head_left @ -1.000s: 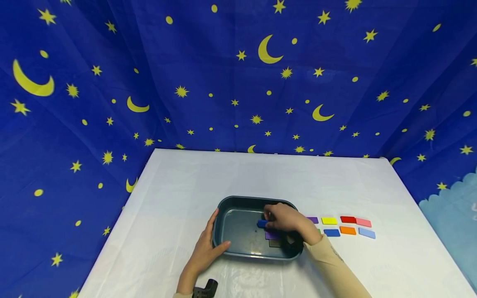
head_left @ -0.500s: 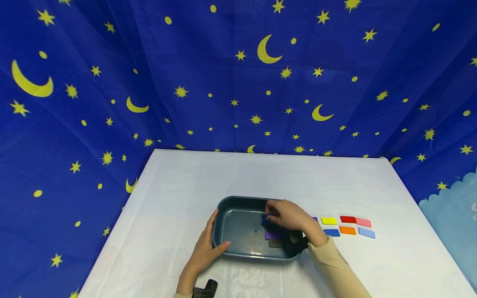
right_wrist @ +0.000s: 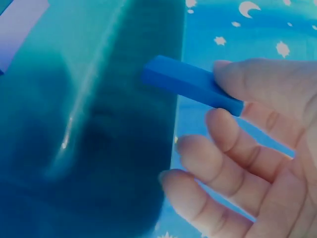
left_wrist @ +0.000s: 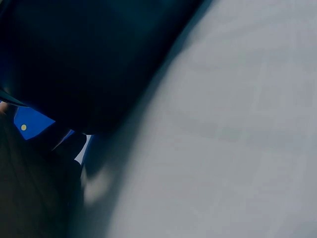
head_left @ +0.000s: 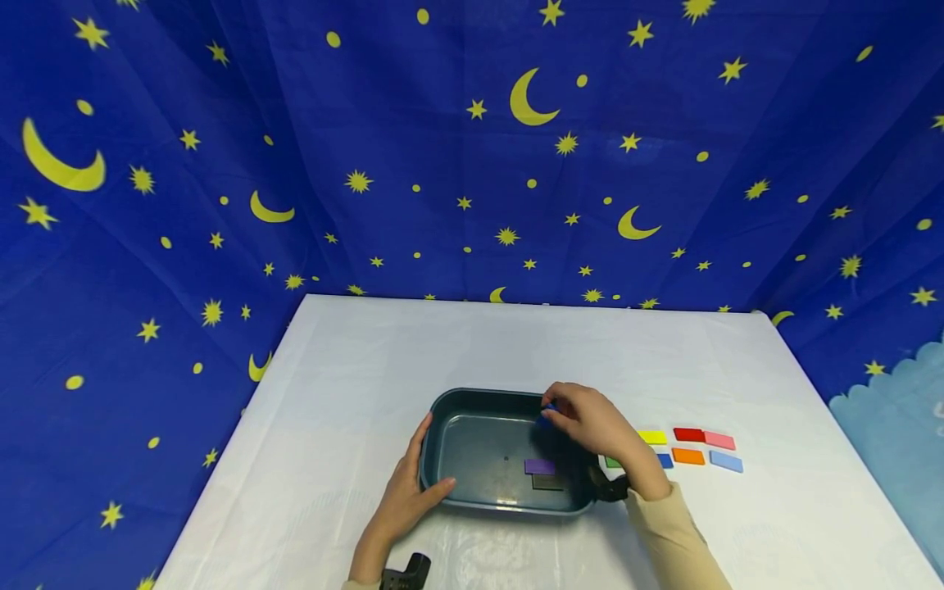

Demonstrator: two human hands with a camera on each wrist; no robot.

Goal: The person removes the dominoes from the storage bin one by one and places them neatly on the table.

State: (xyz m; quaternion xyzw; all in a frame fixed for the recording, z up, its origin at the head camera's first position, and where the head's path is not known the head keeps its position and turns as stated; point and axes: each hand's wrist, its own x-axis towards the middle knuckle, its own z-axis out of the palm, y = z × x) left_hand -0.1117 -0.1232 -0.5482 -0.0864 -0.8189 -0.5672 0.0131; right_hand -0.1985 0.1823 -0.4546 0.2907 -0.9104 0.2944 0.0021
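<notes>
Over the right end of a dark blue-green plastic tub (head_left: 472,459), my right hand (head_left: 593,422) pinches a blue rectangular block (right_wrist: 193,84) between thumb and forefinger. The right wrist view has this block's free end over the tub wall, with the other fingers loosely bent below. My left hand (head_left: 409,483) rests at the tub's near left corner, fingers spread along the outer side and thumb at the front rim. On the tub floor lie a purple block (head_left: 540,466) and a grey-brown one (head_left: 547,483) edge to edge. The left wrist view is dark.
Right of the tub, flat coloured blocks lie in two rows on the white table (head_left: 413,344): yellow (head_left: 653,437), red (head_left: 689,434), pink (head_left: 719,441), green (head_left: 613,463), blue (head_left: 666,460), orange (head_left: 688,456) and light blue (head_left: 726,461). A blue moon-and-star curtain (head_left: 457,147) hangs behind.
My right hand has lifted the blue block and moved right and farther back, toward the tub's right rim. The blocks on the tub floor show more fully. The left hand has stayed put.
</notes>
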